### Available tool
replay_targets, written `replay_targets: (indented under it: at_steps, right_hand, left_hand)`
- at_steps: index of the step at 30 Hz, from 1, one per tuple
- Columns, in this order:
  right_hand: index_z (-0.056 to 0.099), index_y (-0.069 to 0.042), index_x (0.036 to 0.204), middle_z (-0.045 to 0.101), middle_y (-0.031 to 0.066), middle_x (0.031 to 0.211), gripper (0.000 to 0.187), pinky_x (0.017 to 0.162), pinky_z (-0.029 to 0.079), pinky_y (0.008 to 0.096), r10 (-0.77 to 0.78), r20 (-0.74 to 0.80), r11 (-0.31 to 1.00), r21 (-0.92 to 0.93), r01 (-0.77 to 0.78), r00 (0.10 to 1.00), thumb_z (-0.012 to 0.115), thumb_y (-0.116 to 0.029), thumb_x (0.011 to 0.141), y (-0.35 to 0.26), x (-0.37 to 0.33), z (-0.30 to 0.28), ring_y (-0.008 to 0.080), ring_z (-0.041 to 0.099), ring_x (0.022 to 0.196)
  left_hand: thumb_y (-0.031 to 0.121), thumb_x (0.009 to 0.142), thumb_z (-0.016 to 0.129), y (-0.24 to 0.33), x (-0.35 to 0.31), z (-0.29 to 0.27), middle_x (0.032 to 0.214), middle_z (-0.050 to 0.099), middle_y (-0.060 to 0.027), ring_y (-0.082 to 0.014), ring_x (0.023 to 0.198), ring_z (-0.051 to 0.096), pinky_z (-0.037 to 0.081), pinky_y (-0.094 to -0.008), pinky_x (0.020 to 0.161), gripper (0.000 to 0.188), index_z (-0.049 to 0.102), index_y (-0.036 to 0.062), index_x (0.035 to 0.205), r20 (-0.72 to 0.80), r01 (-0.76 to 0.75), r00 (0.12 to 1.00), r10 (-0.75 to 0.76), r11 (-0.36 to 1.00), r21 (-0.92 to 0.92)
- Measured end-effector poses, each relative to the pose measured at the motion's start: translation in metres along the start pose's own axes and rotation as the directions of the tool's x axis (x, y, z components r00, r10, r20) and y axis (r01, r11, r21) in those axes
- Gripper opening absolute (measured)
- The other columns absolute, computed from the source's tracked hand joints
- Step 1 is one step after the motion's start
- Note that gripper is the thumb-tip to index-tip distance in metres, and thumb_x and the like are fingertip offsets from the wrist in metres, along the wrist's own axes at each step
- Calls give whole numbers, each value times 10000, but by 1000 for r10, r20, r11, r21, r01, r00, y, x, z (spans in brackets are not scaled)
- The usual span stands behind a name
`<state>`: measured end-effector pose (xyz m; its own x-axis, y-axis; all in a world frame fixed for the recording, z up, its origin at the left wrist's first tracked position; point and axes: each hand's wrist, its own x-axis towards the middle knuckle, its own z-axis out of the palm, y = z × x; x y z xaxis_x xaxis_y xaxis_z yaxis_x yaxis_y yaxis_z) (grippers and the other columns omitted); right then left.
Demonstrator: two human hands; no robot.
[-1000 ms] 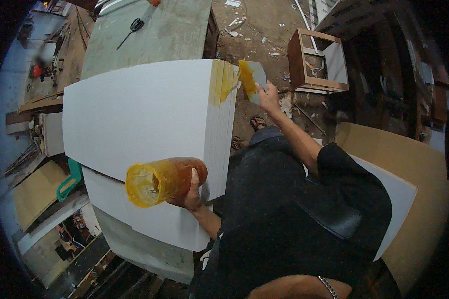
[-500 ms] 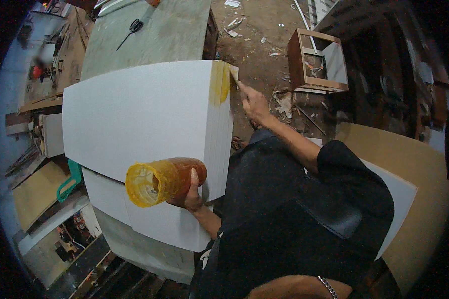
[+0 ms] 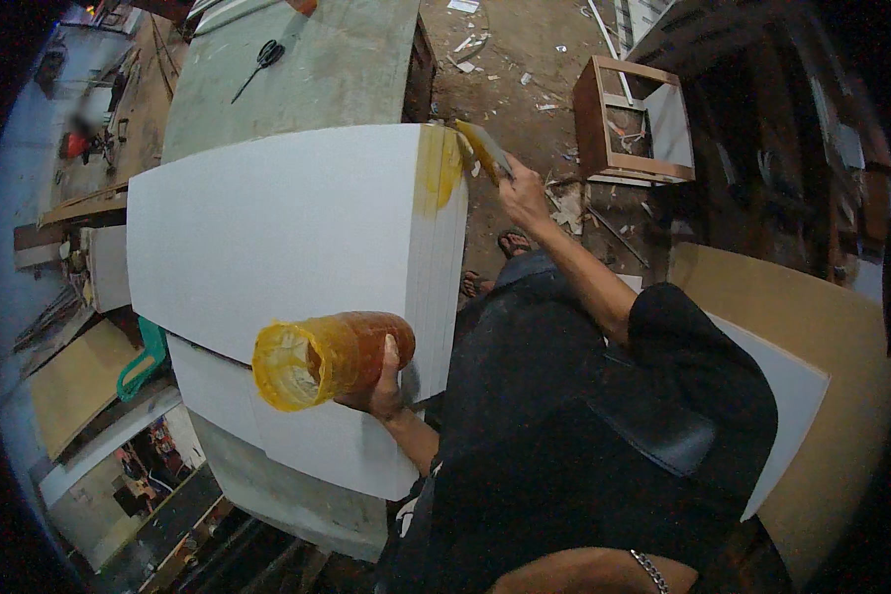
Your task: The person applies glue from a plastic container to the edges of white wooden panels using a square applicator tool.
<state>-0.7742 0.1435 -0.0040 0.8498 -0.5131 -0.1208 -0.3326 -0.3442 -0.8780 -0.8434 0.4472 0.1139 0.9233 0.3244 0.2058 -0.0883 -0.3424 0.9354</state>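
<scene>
"What was around you?"
"Black scissors (image 3: 258, 69) lay on the green table (image 3: 337, 74), past your white boards (image 3: 277, 228). A wooden frame (image 3: 593, 124) stood off right."
"Your fingers?"
"Your right hand (image 3: 525, 197) pinched a flat spreader (image 3: 487, 150) near the boards' yellow edge (image 3: 437, 170). Your left hand (image 3: 383, 394) curled around a jar (image 3: 342, 351) over the boards."
"Was there room?"
"Yes, past that edge, over messy floor (image 3: 510, 45)."

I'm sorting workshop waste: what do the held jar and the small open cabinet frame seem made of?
Jar: probably plastic, slightly glossy; the amber wall looks translucent, smeared yellow.
Cabinet frame: likely wood or board; matte brown side, paler edges, whitish panel.
</scene>
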Motion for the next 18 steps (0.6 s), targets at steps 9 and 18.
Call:
replay_targets:
  at_steps: [9, 18]
  right_hand:
    - [574, -201, 1277, 641, 145, 1152, 580, 880, 502, 395, -387, -26, 918, -107, 382, 922, 489, -36, 728, 39, -23, 22, 343, 619, 1011]
    - [592, -61, 1226, 663, 211, 1045, 389, 853, 487, 359, 42, -92, 999, 37, -39, 995, 493, -107, 853, 38, -12, -3, 317, 659, 962]
  left_hand:
    - [130, 580, 875, -4, -1, 2, 1298, 492, -129, -273, 1166, 507, 414, -426, 1030, 904, 387, 19, 1332, 31, -11, 999, 9, 999, 40]
    - [-29, 602, 831, -4, -4, 10, 1306, 514, -132, -279, 1175, 510, 409, -451, 1040, 832, 428, 21, 1328, -16, -27, 1000, 25, 993, -113]
